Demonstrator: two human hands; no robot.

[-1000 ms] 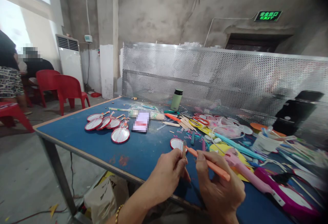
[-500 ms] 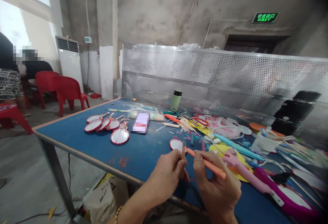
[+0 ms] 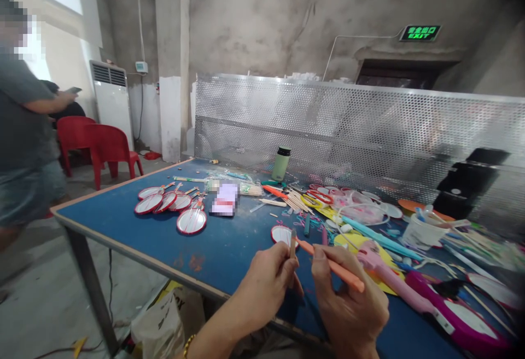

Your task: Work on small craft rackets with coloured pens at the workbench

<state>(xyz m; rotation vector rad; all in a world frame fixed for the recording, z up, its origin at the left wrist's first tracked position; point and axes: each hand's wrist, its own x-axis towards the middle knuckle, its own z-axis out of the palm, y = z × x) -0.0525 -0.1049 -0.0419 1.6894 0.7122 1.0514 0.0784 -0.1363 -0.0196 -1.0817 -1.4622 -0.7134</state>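
Note:
My left hand is closed around a short flat wooden stick that stands nearly upright, with a greyish upper end. In my right hand is an orange pen, its thin tip pointing left, close to the stick; whether they touch I cannot tell. Just behind my fingers lies a small round white disc with a red rim, partly hidden by the stick and hand. Several similar red-rimmed discs with short handles lie in a group at the left of the blue table.
A phone and a green bottle are on the table. Wooden sticks, a pink glue gun, a white cup and a purple-rimmed object crowd the right. A person stands beyond red chairs.
Both hands stay nearly in place; the pen has shifted very slightly to the right. At the far left, a person with a phone has come further into view.

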